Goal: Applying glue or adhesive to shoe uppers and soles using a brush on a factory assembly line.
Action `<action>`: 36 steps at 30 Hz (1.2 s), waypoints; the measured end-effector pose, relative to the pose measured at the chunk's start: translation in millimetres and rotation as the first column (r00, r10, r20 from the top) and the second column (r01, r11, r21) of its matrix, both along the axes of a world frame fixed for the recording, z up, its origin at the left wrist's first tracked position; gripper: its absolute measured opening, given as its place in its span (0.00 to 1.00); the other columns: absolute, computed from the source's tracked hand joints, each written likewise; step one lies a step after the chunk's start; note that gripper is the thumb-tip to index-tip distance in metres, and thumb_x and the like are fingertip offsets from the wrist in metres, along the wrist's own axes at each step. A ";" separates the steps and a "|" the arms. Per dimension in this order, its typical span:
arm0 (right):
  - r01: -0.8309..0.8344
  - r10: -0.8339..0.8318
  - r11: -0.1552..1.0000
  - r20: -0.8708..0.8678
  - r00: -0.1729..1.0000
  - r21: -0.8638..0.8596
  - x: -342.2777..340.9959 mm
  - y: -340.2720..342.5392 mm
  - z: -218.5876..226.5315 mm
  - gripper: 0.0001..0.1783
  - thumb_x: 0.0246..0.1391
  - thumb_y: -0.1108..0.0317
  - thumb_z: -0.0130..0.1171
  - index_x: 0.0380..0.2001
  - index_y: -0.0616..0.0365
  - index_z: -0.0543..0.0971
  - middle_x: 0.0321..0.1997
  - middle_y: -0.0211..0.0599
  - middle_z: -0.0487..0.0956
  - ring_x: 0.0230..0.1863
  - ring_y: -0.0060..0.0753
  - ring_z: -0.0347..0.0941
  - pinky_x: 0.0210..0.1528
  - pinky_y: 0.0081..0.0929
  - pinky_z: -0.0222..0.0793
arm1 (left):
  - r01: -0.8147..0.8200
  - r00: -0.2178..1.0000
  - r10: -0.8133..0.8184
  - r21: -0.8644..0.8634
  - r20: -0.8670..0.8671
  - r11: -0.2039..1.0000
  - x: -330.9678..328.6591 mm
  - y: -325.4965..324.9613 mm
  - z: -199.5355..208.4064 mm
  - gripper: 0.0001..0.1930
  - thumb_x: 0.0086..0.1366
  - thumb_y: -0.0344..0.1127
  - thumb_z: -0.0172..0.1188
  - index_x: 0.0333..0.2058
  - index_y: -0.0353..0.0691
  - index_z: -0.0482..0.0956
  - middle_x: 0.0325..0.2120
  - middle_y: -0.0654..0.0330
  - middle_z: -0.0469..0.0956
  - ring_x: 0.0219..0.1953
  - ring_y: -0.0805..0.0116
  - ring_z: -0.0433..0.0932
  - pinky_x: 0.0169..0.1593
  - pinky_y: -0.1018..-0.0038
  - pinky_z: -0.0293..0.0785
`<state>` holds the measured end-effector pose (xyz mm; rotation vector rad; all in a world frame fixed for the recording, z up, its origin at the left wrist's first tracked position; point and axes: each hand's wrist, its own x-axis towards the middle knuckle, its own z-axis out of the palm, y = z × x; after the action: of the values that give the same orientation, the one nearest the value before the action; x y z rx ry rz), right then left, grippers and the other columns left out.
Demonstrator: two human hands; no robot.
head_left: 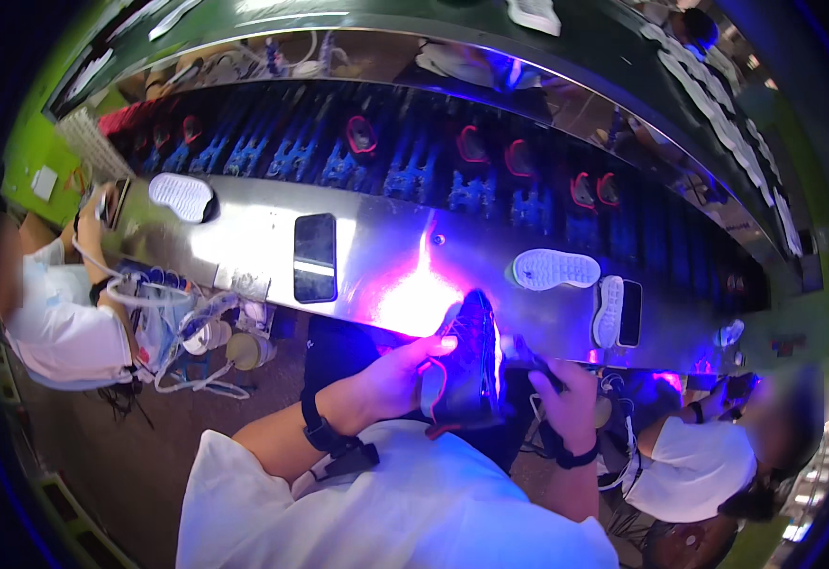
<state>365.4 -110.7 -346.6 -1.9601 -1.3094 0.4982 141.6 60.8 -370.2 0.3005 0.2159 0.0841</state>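
My left hand [400, 375] grips a dark shoe upper [471, 365] with red-orange edging at its collar, thumb lying on its upper left. The shoe is over my lap at the near edge of the metal table, toe pointing away. Violet-blue light falls on it, and its right edge shines brightly. Just right of the shoe, my right hand [569, 403] is closed around a slim dark handled tool [537, 365]. The tool's tip reaches toward the shoe's side; its exact kind is unclear. I cannot tell whether it touches.
On the metal table [263, 204] lie a phone [316, 256], white soles [182, 195] [556, 269] [608, 313] and a second phone [629, 315]. Behind runs a dark conveyor [310, 123] bearing red-edged shoe parts. Co-workers sit left [73, 327] and right [703, 465]; hoses and cups [244, 351] stand lower left.
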 end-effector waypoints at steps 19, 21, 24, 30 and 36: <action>0.157 -0.116 0.988 -0.625 0.772 0.011 13.5 -4.7 -45.5 0.18 0.62 0.75 0.64 0.54 0.63 0.79 0.33 0.25 0.79 0.30 0.16 0.72 0.33 0.19 0.68 | 0.420 0.623 0.713 0.906 -0.321 0.041 88.3 222.9 -51.8 0.29 0.60 0.53 0.69 0.48 0.31 0.84 0.34 0.49 0.86 0.39 0.58 0.87 0.46 0.65 0.82; 0.205 -0.172 0.979 -0.603 0.779 -0.014 30.7 -17.5 -58.4 0.19 0.61 0.75 0.64 0.56 0.63 0.78 0.33 0.24 0.78 0.28 0.15 0.71 0.31 0.18 0.67 | 0.568 0.588 0.756 0.812 -0.288 -0.133 111.4 265.7 -47.2 0.28 0.61 0.56 0.66 0.45 0.34 0.85 0.34 0.45 0.86 0.39 0.52 0.87 0.46 0.60 0.82; 0.283 -0.242 0.959 -0.583 0.775 -0.022 45.8 -26.0 -65.4 0.20 0.61 0.76 0.62 0.57 0.64 0.77 0.30 0.23 0.76 0.26 0.14 0.69 0.27 0.18 0.65 | 0.701 0.603 0.769 0.602 -0.213 -0.383 132.6 335.8 -72.3 0.26 0.62 0.56 0.62 0.44 0.36 0.85 0.39 0.44 0.86 0.43 0.44 0.86 0.48 0.54 0.82; 0.391 -0.306 0.920 -0.629 0.714 -0.003 59.5 -31.3 -73.8 0.23 0.63 0.77 0.60 0.61 0.65 0.74 0.31 0.30 0.80 0.23 0.15 0.69 0.25 0.17 0.66 | 0.786 0.524 0.840 0.458 -0.139 -0.415 155.3 387.1 -146.3 0.23 0.71 0.56 0.49 0.48 0.46 0.84 0.45 0.44 0.84 0.48 0.43 0.83 0.50 0.51 0.80; 0.416 -0.365 0.908 -0.407 0.837 0.043 72.7 -35.9 -101.7 0.22 0.59 0.74 0.65 0.57 0.66 0.77 0.34 0.39 0.84 0.31 0.26 0.79 0.35 0.27 0.75 | 0.355 0.799 0.561 0.584 0.216 -0.730 270.2 349.5 -103.2 0.19 0.73 0.48 0.48 0.46 0.45 0.84 0.45 0.45 0.84 0.50 0.43 0.82 0.51 0.50 0.78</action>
<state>438.1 -146.6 -448.3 -1.8327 -0.6473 0.5484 411.9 410.4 -473.4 2.7423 0.7921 0.7742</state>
